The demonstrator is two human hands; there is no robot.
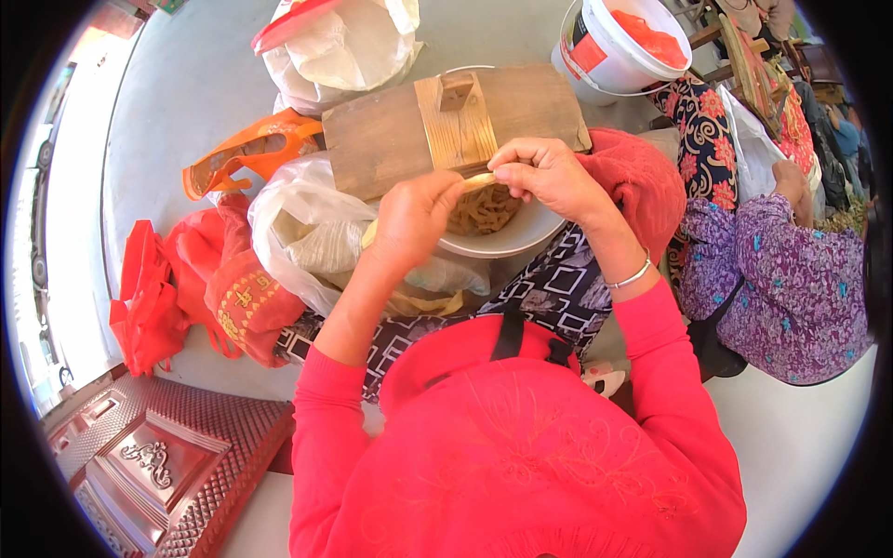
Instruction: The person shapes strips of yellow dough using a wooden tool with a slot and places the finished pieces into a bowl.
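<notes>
Both hands are raised in front of me over a white basin (pixel 507 249) holding a heap of brownish, curled strips (pixel 486 212). A pale yellow strip (pixel 479 181) is stretched between them. My left hand (pixel 414 212) is closed, pinching its left end between thumb and fingers. The other end is pinched between the thumb and forefinger of my right hand (pixel 551 179), which is also closed. Just beyond my hands, a wooden board (pixel 372 139) with a paler crosspiece and a small block lies across the basin's far part.
White plastic bags (pixel 307 219) and an orange bag (pixel 251 153) stand left of the basin, with red bags (pixel 149 288) farther left. A white bucket (pixel 595 70) stands at the far right. Another person in a purple patterned top (pixel 791 288) sits at my right.
</notes>
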